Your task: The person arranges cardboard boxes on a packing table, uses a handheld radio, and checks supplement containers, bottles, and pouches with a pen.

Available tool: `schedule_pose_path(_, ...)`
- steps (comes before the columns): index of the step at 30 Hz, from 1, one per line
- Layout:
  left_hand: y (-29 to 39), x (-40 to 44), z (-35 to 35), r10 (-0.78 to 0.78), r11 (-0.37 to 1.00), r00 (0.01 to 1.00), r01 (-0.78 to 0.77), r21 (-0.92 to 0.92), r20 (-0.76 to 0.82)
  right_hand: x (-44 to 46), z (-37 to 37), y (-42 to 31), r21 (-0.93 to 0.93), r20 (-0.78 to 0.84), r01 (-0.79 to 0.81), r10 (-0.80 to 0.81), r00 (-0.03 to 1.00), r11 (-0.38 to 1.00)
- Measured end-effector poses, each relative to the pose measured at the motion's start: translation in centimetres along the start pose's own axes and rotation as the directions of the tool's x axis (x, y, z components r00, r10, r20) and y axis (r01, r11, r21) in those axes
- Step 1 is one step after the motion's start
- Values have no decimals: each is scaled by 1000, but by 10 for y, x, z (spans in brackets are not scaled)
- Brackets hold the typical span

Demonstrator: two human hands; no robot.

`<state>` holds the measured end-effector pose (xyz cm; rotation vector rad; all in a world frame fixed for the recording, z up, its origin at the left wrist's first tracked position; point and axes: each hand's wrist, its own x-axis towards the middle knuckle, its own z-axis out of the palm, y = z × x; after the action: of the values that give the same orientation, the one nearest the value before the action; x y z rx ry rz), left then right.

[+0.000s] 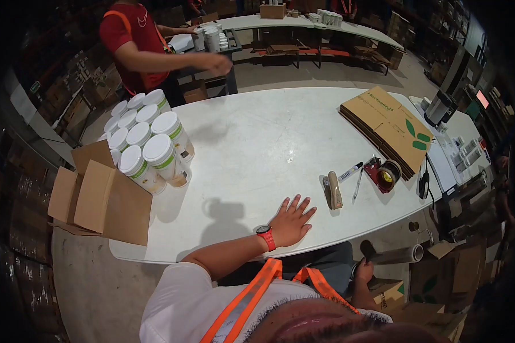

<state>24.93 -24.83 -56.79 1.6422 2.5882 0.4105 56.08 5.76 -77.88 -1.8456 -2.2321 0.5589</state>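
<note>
My left hand [292, 222] lies palm down on the white table [252, 143] near its front edge, with fingers spread and a red watch on the wrist. Nothing is held in it. Ahead and to the right of it are a beige-handled tool [332, 191], a marker [350, 171], a thin pen [357, 186] and a red tape dispenser [382, 173]. My right hand [363, 271] hangs low beyond the table's front edge, beside the dark end of a pale tube-like roll [397, 255]. Its fingers are small and partly hidden, so its grip is unclear.
Several white-lidded tubs [138, 135] stand at the table's left, behind an open cardboard box [106, 197]. Flattened cartons [386, 127] are stacked at the right. Across the table, a person in red [143, 46] stands near more containers. Boxes [389, 294] sit low at right.
</note>
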Motion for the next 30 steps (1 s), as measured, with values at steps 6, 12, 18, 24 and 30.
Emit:
schedule_pose_path(6,-2,0,-1,6,1000,1000,-6,-23,-6,24,2,-1,-36,20,2,-1,1000,999)
schedule_pose_path(12,-6,0,1,16,997,999,-18,-70,-28,40,5,24,146,25,-239,237,971,960)
schedule_pose_path(18,-7,0,4,21,996,998,-25,-81,-51,25,19,46,258,-36,-98,111,993,961)
schedule_pose_path(24,-6,0,1,22,997,999,-25,-74,-38,-32,30,28,259,-215,156,-101,971,953)
schedule_pose_path(30,-5,0,2,13,998,1000,-15,-56,-25,-23,8,20,-56,-38,183,-186,982,981)
